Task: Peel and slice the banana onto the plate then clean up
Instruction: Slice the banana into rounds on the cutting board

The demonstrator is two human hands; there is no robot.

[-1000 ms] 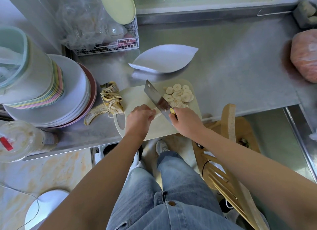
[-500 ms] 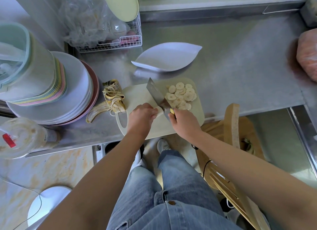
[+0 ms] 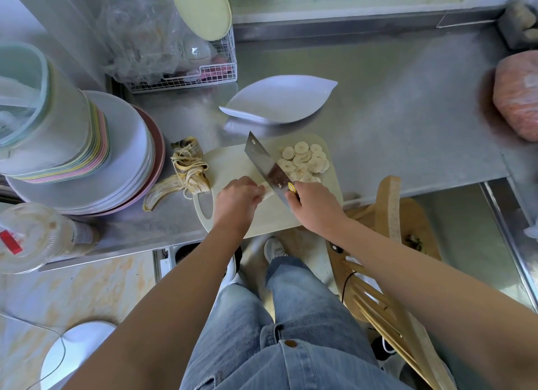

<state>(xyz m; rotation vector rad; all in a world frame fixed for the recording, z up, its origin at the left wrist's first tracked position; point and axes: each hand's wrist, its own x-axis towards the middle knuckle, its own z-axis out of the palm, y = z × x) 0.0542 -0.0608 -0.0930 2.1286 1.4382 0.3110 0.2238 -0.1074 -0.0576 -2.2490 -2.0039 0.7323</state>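
Barely shifted, the steel cleaver (image 3: 264, 160) stays clamped in the right grip (image 3: 314, 206), blade on the peeled banana stub (image 3: 268, 190) pinched by the left grip (image 3: 236, 201); pale round slices (image 3: 305, 160) lie just beyond the right grip on the cream cutting board (image 3: 230, 160).

Counter (image 3: 393, 121): grey brushed steel, no pattern. Plate (image 3: 279, 101): plain white. Cutting board (image 3: 230, 162): pale cream. Banana slices (image 3: 305, 159): pale cream-yellow with darker centres. Banana end (image 3: 267, 191): off-white. Banana peel (image 3: 186, 174): yellow, streaked brown, with pale stringy lining. Cleaver (image 3: 262, 159): steel-grey blade, a dark reddish-brown patch towards the handle and a yellow spot at the heel. Stack of plates (image 3: 128, 145): white above, one dark red-brown rim beneath. Stacked bowls (image 3: 96, 145): pastel bands of green, yellow and pink. Wire basket (image 3: 186, 80): white grid. Jeans (image 3: 291, 317): faded light-blue denim. Floor (image 3: 87, 284): cream with orange marbling. Chair (image 3: 390, 209): light natural wood.
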